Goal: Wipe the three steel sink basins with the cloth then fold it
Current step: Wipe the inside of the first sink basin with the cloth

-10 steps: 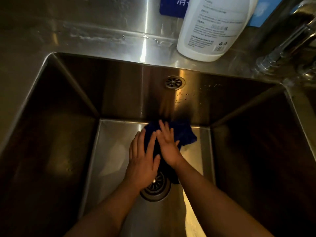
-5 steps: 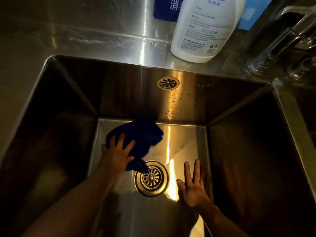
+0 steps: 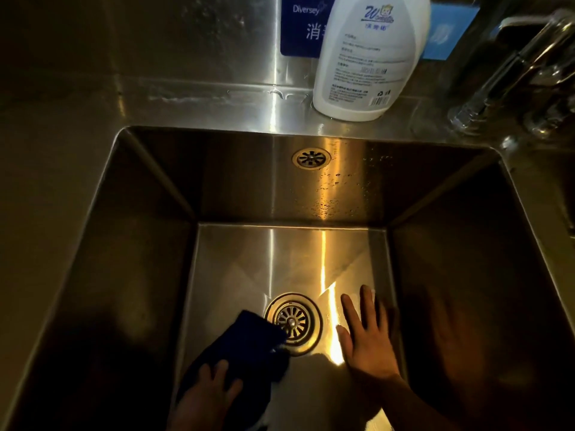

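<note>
I look down into one deep steel sink basin [image 3: 280,262]. A dark blue cloth [image 3: 249,343] lies on the basin floor at the near left, its corner overlapping the round drain strainer [image 3: 294,323]. My left hand [image 3: 208,396] presses flat on the cloth, fingers spread. My right hand [image 3: 365,337] lies flat on the bare basin floor to the right of the drain, fingers straight, holding nothing. Only this one basin is in view.
A white detergent bottle [image 3: 367,57] stands on the back ledge, in front of a blue sign [image 3: 301,29]. A chrome faucet [image 3: 513,76] sits at the upper right. An overflow grille [image 3: 311,157] is in the wet back wall.
My left hand dragged the cloth from the far left of the basin floor toward me, to the near left beside the drain. My right hand left the cloth and stays flat right of the drain.
</note>
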The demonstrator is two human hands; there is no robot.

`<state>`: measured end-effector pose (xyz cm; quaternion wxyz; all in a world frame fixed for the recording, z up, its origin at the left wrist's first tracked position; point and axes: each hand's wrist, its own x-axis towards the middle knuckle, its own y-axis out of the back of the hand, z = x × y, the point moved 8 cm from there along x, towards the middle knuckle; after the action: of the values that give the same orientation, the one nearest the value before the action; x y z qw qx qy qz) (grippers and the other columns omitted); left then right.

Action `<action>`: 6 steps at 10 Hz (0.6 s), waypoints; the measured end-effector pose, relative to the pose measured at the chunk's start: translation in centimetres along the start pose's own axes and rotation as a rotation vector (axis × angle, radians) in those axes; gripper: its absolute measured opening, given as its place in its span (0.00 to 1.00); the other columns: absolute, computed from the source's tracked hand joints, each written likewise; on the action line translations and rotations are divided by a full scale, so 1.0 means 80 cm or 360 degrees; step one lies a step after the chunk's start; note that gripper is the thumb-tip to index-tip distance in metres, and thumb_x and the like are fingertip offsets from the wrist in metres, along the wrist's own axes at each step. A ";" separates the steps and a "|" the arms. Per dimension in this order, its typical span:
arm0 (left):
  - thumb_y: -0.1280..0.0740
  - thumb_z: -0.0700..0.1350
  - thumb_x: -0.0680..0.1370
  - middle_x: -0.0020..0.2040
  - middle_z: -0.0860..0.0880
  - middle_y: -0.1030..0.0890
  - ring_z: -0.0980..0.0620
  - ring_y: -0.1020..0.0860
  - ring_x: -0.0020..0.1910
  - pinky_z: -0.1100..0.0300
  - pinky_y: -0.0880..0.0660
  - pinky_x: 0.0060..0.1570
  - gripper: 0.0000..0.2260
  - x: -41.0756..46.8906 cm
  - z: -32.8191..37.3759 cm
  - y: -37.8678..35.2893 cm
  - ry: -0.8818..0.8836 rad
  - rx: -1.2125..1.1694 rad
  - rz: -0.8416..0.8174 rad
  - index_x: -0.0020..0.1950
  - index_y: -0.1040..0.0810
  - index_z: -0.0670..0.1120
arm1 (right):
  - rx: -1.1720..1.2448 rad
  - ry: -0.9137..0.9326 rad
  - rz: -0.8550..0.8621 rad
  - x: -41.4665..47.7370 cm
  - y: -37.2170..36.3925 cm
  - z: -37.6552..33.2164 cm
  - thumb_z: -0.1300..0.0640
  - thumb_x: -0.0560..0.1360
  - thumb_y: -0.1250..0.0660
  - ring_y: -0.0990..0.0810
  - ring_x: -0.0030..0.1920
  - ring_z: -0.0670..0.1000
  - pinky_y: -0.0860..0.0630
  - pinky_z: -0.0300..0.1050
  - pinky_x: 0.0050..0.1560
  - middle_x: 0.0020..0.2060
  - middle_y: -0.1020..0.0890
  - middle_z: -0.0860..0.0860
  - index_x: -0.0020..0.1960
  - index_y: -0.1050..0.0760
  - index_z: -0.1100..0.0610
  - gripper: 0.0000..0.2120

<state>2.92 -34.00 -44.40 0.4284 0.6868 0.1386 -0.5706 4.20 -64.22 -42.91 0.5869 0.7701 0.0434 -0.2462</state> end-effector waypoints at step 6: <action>0.46 0.59 0.78 0.72 0.43 0.39 0.41 0.35 0.69 0.47 0.36 0.65 0.25 0.040 0.169 0.048 -0.0151 -0.0950 -0.0051 0.73 0.44 0.51 | 0.0135 -0.0003 0.0016 0.000 0.009 0.001 0.34 0.77 0.65 0.70 0.75 0.55 0.58 0.63 0.75 0.76 0.69 0.48 0.76 0.63 0.38 0.29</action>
<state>-2.49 -47.36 -45.40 0.6083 0.5008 0.2908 -0.5428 4.45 -64.51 -42.32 0.5548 0.7944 0.0287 -0.2456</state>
